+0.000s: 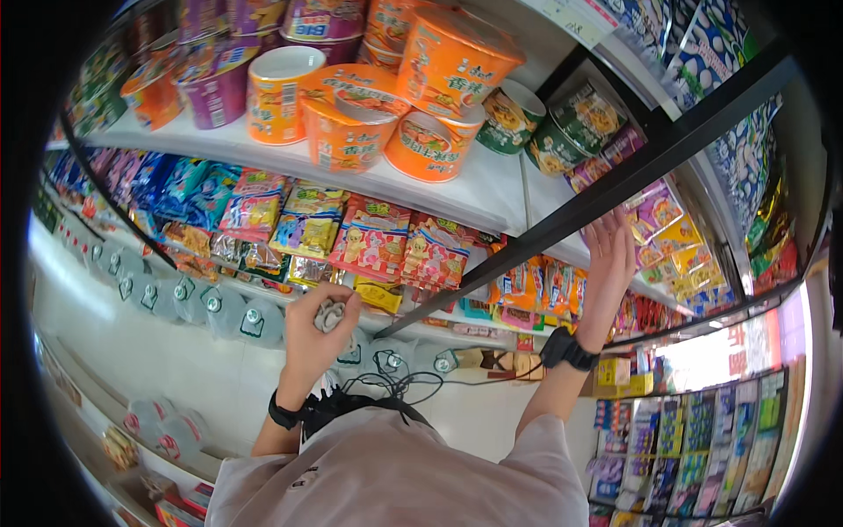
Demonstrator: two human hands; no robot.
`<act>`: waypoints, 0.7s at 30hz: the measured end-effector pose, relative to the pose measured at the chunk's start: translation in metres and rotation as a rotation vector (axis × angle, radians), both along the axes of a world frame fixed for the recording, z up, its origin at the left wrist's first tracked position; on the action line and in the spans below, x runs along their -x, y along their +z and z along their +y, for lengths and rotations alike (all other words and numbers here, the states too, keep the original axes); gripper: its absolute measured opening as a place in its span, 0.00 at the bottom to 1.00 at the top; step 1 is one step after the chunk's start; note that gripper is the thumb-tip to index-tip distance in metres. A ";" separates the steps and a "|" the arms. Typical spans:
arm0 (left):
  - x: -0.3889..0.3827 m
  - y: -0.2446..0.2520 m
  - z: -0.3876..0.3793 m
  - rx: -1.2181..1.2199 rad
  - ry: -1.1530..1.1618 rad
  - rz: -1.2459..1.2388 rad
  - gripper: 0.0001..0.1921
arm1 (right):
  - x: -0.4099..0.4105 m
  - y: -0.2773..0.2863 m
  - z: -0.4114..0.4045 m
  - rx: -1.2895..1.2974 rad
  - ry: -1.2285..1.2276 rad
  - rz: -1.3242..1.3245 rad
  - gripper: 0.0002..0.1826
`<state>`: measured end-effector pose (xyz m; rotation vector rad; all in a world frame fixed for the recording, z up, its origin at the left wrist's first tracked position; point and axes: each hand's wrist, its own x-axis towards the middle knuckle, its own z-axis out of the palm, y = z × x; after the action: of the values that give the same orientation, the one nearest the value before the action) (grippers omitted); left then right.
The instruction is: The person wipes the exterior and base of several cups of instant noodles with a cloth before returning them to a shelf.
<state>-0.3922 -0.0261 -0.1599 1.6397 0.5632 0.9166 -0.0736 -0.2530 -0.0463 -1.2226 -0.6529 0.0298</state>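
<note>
My left hand (316,339) is curled around a small wad of grey crumpled material (329,315), perhaps cloth. It is raised in front of the lower shelf, near a yellow snack packet (378,294). Further right, my right hand (609,247) reaches up with straight fingers and holds nothing. Its fingertips overlap the shelf edge close to purple and yellow snack packs (672,230); whether they touch cannot be told. On the shelf before me stand orange instant noodle tubs (421,146), one stacked on others, and green noodle cups (510,118).
A black shelf post (527,247) slants between my hands. Red and yellow snack bags (372,236) fill the tier below the noodles. Large clear water bottles (260,323) line the floor under the shelves. Loose black cables (395,385) hang before my body. Stocked shelves (685,435) stand at the right.
</note>
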 end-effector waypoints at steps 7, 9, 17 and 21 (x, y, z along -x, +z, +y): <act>-0.031 -0.026 -0.009 0.232 -0.306 0.042 0.04 | 0.096 -0.083 -0.084 0.333 -0.400 -0.039 0.37; -0.037 -0.026 -0.018 0.196 -0.360 0.036 0.04 | 0.124 -0.097 -0.119 0.370 -0.415 0.090 0.40; -0.052 -0.019 -0.087 0.234 -0.566 0.109 0.06 | 0.231 -0.100 -0.271 0.304 -0.868 0.147 0.33; -0.045 -0.015 -0.136 0.185 -0.592 0.101 0.06 | 0.299 -0.140 -0.383 0.471 -0.925 0.310 0.19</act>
<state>-0.3467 -0.1623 -0.1745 1.5606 0.1954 0.3376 -0.3721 -0.6365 -0.1864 -1.8340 0.2490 -0.4118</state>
